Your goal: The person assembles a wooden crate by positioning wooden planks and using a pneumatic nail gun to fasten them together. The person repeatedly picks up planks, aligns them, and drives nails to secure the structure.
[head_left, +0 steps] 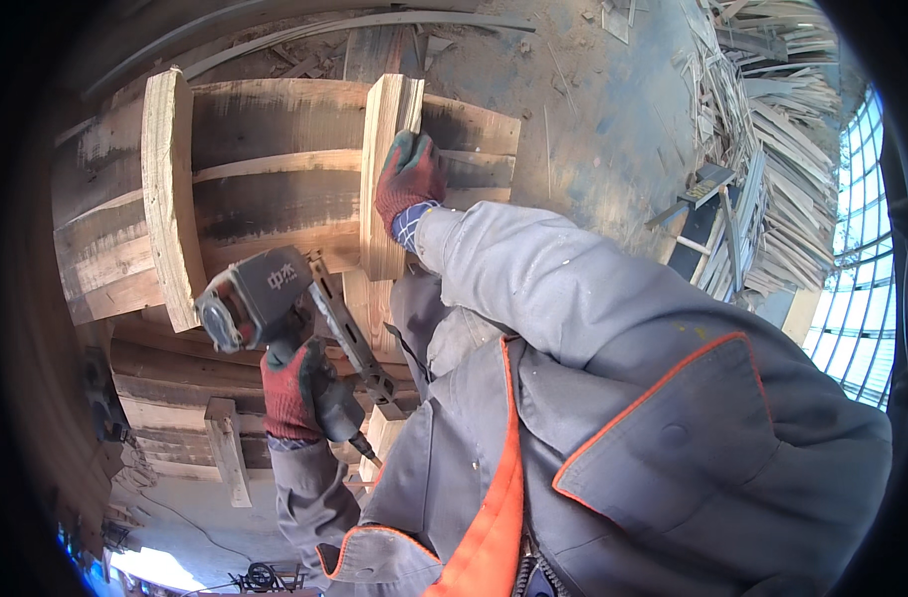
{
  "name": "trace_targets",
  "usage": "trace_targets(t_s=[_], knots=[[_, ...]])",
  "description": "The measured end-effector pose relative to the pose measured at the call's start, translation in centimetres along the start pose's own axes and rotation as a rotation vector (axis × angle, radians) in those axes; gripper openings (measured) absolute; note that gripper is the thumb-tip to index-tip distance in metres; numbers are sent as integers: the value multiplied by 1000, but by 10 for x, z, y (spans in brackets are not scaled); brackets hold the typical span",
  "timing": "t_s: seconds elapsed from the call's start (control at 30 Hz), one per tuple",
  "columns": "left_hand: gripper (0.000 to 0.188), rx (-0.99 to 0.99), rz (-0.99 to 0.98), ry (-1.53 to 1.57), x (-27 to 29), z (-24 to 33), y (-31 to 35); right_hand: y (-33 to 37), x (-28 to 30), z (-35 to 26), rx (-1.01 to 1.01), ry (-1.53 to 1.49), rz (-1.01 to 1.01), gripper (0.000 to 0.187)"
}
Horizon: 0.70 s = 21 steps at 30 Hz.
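My left hand (297, 390), in a red and dark glove, is wrapped round the handle of a grey and black nail gun (265, 289). Its long magazine slants down toward my jacket, and a hose fitting shows at the handle's end. The tool is held above the planks, between two pale timber blocks. My right hand (410, 181), gloved alike, grips the upper part of the right-hand timber block (382, 214). That block lies across several dark-stained planks (275, 199). The other timber block (167, 199) lies across them farther left, with neither hand on it.
More stacked timber (175, 363) lies below the planks, with a short post (227, 448) against it. Scrap strips (792, 179) are heaped at the far right, near a dark tool (707, 184). Sawdust and splinters litter the floor (593, 129). A thin cord (190, 522) crosses the lower left.
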<state>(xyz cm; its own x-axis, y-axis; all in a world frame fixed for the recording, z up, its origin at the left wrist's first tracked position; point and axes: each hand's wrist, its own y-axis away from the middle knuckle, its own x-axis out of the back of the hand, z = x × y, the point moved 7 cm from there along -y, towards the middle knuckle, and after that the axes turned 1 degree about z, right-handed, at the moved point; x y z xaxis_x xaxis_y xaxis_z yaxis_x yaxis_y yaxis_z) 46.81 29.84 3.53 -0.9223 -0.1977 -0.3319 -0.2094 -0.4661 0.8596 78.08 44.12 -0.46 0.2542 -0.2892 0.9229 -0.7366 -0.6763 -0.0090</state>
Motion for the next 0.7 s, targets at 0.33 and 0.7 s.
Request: trace_targets(t_s=[0.33,0.7], knots=[[37,-439,513,-516,-57,-20,86,0,1,0,64,-57,2,42],[89,-399,808,-756,-172,-94,123,-42,-19,67,-140,-882,-826,53]])
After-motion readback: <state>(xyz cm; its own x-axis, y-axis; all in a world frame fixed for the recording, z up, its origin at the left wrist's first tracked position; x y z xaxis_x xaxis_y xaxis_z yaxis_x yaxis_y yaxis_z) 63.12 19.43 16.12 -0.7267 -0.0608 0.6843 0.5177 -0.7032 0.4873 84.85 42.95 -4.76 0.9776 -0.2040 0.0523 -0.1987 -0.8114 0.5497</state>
